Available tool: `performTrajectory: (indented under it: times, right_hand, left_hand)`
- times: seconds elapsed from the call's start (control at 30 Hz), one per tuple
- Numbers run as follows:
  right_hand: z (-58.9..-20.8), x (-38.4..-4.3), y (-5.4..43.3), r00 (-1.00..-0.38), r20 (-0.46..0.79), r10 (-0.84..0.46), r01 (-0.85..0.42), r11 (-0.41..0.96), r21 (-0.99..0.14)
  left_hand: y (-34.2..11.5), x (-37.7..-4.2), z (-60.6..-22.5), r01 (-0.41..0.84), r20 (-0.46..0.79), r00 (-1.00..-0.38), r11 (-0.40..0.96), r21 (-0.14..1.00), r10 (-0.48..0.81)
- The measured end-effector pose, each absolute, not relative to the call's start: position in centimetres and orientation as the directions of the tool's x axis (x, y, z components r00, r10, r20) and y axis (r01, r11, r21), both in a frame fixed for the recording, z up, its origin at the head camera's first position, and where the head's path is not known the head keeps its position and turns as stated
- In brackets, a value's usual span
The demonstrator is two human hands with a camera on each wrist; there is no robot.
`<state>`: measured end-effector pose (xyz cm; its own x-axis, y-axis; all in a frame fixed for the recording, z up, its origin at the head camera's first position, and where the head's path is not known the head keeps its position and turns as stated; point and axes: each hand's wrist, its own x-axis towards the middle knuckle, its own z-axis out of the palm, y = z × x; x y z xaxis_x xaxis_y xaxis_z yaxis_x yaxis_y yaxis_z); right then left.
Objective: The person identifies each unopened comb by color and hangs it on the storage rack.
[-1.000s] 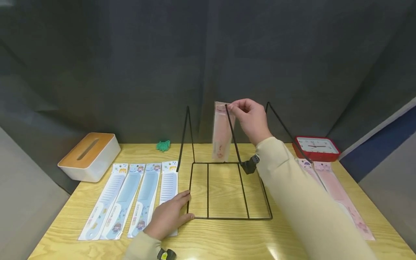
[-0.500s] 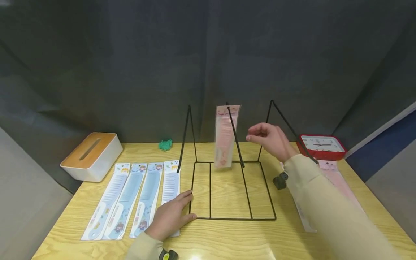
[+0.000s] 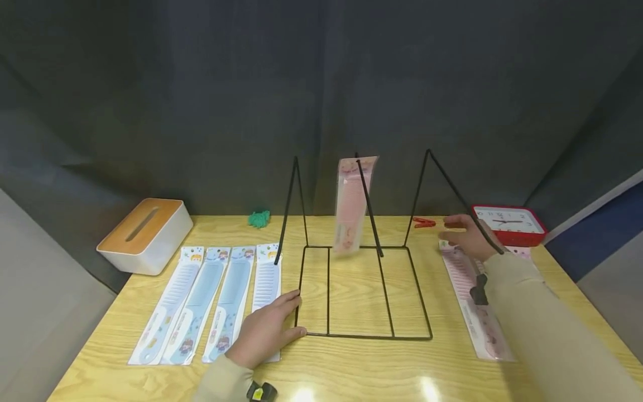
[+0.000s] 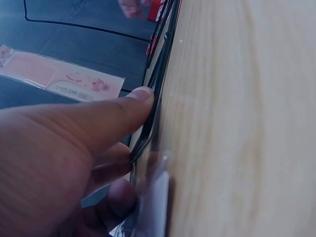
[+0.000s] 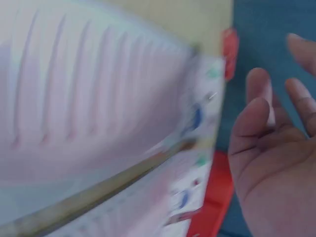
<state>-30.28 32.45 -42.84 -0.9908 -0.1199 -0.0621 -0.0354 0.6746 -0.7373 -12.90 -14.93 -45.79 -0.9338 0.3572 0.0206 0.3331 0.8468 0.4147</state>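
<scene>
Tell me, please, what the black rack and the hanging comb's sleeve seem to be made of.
Rack: probably metal wire with a satin black finish, judging by its thin, rigid bars.
Sleeve: likely clear, glossy plastic film; the pink comb shows through.

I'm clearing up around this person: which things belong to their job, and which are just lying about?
Likely job things:
wire rack
hanging pink comb
other pink combs
blue combs

Probably lying about:
tissue box
clock
red clip
green clump

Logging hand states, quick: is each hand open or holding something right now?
Left hand: holding the black wire rack by a corner.
Right hand: open, empty, near a packaged pink comb.
</scene>
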Motion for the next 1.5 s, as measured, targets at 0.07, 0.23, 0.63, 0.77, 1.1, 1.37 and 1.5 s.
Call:
performTrajectory:
  times: [0.07, 0.23, 0.63, 0.77, 1.1, 1.37, 1.5]
  right_hand:
    - [-43.6, -30.4, 33.5, -0.988, -0.098, -0.119, -0.008, 0.673, -0.739]
    - [-44.9, -30.4, 34.4, -0.988, -0.129, -0.087, 0.023, 0.740, -0.672]
    - [-41.9, -28.9, 32.0, -0.989, 0.046, -0.140, -0.140, 0.802, -0.581]
    - [-40.0, -27.1, 30.3, -0.985, 0.063, -0.164, -0.163, 0.725, -0.669]
    - [-34.1, -20.7, 24.3, -0.948, 0.118, -0.296, -0.130, 0.024, -0.991]
    - [-30.6, -13.1, 17.4, -0.922, 0.368, -0.121, -0.369, -0.015, -0.929]
    - [-29.9, -10.1, 14.8, -0.806, 0.587, -0.077, -0.577, -0.116, -0.808]
  left_hand:
    - [-14.8, -12.9, -45.7, 0.335, 0.018, -0.933, 0.846, 0.415, 0.361]
    - [-14.7, -12.6, -45.7, 0.330, 0.020, -0.935, 0.845, 0.421, 0.355]
    - [-14.3, -12.6, -45.5, 0.345, 0.031, -0.930, 0.843, 0.413, 0.366]
    - [-14.3, -12.7, -45.5, 0.340, 0.026, -0.931, 0.842, 0.418, 0.363]
    - [-14.9, -12.8, -45.9, 0.325, 0.008, -0.935, 0.847, 0.421, 0.355]
    - [-15.0, -12.8, -46.0, 0.322, 0.006, -0.936, 0.844, 0.429, 0.353]
    - [-15.0, -12.8, -46.0, 0.329, 0.021, -0.935, 0.846, 0.420, 0.354]
